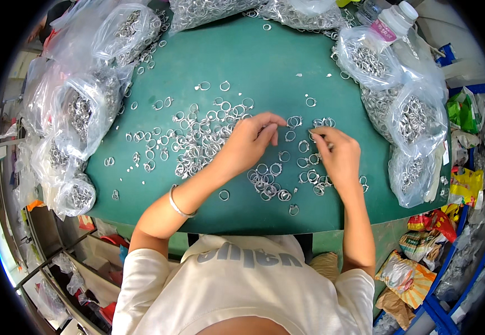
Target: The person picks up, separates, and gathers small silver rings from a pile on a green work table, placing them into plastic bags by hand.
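Observation:
Many silver-coloured metal rings lie loose on a green tabletop (225, 56). The largest spread, a ring pile (200, 142), is left of centre, just beyond my left forearm. My left hand (252, 139) hovers over its right side, fingers curled and pressed together; whatever they may hold is hidden. A few loose rings (294, 121) lie right by its fingertips. My right hand (338, 154) is farther right, its thumb and forefinger bent around a ring (313, 135) beside a small ring cluster (324, 122). Between my forearms sits another ring group (266, 181).
Clear plastic bags full of rings line the left side (80, 114), the far edge (211, 14) and the right side (415, 120). A white bottle (396, 22) stands among the bags at far right. Colourful packets (407, 276) fill a blue rack (438, 310) at lower right.

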A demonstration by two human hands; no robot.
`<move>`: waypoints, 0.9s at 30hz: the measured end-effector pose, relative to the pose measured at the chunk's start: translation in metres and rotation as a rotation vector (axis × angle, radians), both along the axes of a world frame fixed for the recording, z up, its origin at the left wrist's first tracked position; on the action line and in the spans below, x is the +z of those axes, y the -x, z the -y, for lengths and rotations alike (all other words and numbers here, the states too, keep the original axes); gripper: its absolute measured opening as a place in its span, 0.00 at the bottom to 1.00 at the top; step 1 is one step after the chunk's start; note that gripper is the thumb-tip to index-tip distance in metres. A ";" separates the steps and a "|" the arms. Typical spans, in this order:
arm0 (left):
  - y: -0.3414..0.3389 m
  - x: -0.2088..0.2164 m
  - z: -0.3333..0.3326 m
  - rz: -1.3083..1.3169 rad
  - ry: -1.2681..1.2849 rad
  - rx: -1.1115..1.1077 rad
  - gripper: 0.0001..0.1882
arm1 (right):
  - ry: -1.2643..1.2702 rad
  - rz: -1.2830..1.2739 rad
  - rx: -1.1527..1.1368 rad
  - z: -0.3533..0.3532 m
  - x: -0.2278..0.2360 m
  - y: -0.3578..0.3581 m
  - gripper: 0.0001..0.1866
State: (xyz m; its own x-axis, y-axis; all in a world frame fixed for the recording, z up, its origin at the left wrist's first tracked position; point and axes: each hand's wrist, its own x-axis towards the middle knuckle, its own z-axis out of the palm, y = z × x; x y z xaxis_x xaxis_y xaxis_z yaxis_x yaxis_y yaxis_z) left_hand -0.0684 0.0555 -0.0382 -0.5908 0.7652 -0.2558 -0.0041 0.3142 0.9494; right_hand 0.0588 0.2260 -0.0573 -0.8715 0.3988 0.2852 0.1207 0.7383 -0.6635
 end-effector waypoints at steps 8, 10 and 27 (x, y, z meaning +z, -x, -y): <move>-0.020 0.004 -0.002 0.041 -0.106 -0.052 0.10 | 1.963 0.004 0.071 0.009 0.023 -0.025 0.07; -0.021 -0.001 0.001 0.073 -0.057 -0.063 0.10 | 1.331 -0.062 -0.164 0.008 0.034 -0.018 0.07; 0.003 -0.016 -0.035 -0.567 0.013 -0.092 0.12 | -0.129 0.140 -0.267 -0.016 0.016 -0.001 0.09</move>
State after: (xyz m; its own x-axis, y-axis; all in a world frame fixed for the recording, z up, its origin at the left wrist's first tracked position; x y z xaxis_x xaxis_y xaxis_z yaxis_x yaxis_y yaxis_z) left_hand -0.0718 0.0910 -0.0539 -0.5694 0.8189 0.0719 0.5323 0.3007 0.7914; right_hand 0.0600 0.2418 -0.0411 -0.7755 0.5868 0.2330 0.4046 0.7452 -0.5301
